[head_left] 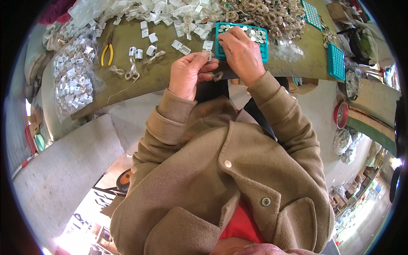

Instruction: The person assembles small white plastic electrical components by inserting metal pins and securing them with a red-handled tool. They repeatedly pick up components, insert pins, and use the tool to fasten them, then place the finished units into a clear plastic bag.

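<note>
White, small rectangular plastic casing (208, 54) sits just left of the teal plastic tray (265, 54), above the olive-green cloth-covered counter (159, 73), its thin beige coiled wire (217, 77) hanging near the fingers. The left hand (185, 73) has thumb and fingers clamped on the casing. The right hand (244, 52) bends over the tray's round silvery discs (257, 35), fingertips bunched; whether they grip one, I cannot tell.

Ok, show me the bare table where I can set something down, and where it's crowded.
The table is bare between the clear plastic and the rightmost teal tray; a smaller patch lies between the wired white piece and the left hand. The back is crowded with brown wire bundles.
</note>
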The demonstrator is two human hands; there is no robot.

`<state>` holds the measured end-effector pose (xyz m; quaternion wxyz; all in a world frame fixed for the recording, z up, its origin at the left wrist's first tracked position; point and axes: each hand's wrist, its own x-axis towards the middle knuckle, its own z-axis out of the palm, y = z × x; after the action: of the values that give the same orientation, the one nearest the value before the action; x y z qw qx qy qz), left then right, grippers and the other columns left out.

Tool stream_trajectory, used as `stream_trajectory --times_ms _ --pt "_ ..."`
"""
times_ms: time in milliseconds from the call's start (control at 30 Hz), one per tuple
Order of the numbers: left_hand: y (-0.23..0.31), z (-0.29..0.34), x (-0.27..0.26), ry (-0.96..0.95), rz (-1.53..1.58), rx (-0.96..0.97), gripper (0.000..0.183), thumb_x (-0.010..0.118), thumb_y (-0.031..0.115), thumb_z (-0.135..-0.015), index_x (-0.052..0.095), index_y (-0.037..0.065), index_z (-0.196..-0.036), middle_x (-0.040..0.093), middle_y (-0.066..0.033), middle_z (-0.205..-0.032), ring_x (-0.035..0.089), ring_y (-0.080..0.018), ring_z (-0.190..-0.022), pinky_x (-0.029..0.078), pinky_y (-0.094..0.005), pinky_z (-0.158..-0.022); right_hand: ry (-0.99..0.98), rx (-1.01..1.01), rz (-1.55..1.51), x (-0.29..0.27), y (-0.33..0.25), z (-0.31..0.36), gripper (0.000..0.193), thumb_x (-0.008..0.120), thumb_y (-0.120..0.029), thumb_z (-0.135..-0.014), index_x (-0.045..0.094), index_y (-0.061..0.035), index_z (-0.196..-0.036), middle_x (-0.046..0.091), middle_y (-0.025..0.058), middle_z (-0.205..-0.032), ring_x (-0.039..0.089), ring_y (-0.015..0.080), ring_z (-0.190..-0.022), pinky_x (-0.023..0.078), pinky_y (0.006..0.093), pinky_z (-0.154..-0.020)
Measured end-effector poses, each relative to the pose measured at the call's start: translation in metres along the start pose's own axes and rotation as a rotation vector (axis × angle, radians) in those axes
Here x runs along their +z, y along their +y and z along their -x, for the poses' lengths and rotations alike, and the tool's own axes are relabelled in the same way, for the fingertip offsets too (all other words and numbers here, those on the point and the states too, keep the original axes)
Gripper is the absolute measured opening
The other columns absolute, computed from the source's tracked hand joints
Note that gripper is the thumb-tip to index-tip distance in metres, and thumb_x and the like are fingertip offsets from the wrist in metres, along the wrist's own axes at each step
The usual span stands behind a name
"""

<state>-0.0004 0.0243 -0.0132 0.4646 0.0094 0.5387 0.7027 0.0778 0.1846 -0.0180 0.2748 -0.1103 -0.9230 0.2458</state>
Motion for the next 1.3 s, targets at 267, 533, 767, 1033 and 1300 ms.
stream_trajectory --times_ms 267,533,767,1033,1300 --pt "0.001 0.004 -0.003 -0.055 0.079 0.005 0.027 0.062 0.015 -0.096 0.063 -0.001 -0.117 0.070 -0.0092 -0.106 0.070 -0.0142 -0.095 0.058 -0.0215 -0.073 0.019 0.095 -0.331 -0.018 -0.016 0.002 0.012 0.063 0.001 -0.084 0.065 -0.0039 -0.095 0.063 0.0102 -0.087 0.063 0.0276 -0.074 0.051 0.0349 -0.063" --pt "0.004 0.018 0.001 -0.116 0.024 0.027 0.028 0.064 0.015 -0.094 0.065 0.000 -0.117 0.070 -0.0057 -0.101 0.068 -0.0115 -0.090 0.057 -0.0215 -0.074 0.068 -0.016 -0.349 -0.012 -0.034 0.011 0.015 0.065 0.002 -0.081 0.064 -0.0028 -0.095 0.063 0.0107 -0.086 0.062 0.0290 -0.079 0.050 0.0355 -0.069" --pt "-0.007 0.024 0.001 -0.092 0.104 0.047 0.029 0.067 0.013 -0.090 0.068 -0.001 -0.115 0.070 -0.0079 -0.101 0.066 -0.0130 -0.089 0.055 -0.0272 -0.080 -0.009 -0.235 -0.180 -0.022 -0.043 0.014 0.021 0.062 0.005 -0.075 0.064 -0.0038 -0.093 0.066 0.0120 -0.093 0.062 0.0320 -0.083 0.049 0.0396 -0.075" --pt "-0.012 0.034 0.001 -0.138 -0.061 0.290 0.030 0.064 0.009 -0.093 0.066 -0.002 -0.121 0.069 -0.0048 -0.103 0.062 -0.0076 -0.088 0.054 -0.0235 -0.076 -0.179 0.181 -0.528 -0.027 -0.049 0.019 0.022 0.062 0.011 -0.084 0.058 -0.0025 -0.101 0.058 0.0046 -0.089 0.058 0.0130 -0.081 0.048 0.0268 -0.070" --pt "-0.007 0.039 -0.001 -0.185 0.122 0.150 0.027 0.063 0.017 -0.096 0.067 0.000 -0.117 0.070 -0.0054 -0.098 0.065 -0.0100 -0.083 0.055 -0.0251 -0.075 -0.115 0.621 -1.045 -0.021 -0.057 0.025 0.028 0.064 -0.008 -0.094 0.055 0.0021 -0.118 0.058 0.0006 -0.095 0.054 0.0056 -0.084 0.047 0.0198 -0.072"
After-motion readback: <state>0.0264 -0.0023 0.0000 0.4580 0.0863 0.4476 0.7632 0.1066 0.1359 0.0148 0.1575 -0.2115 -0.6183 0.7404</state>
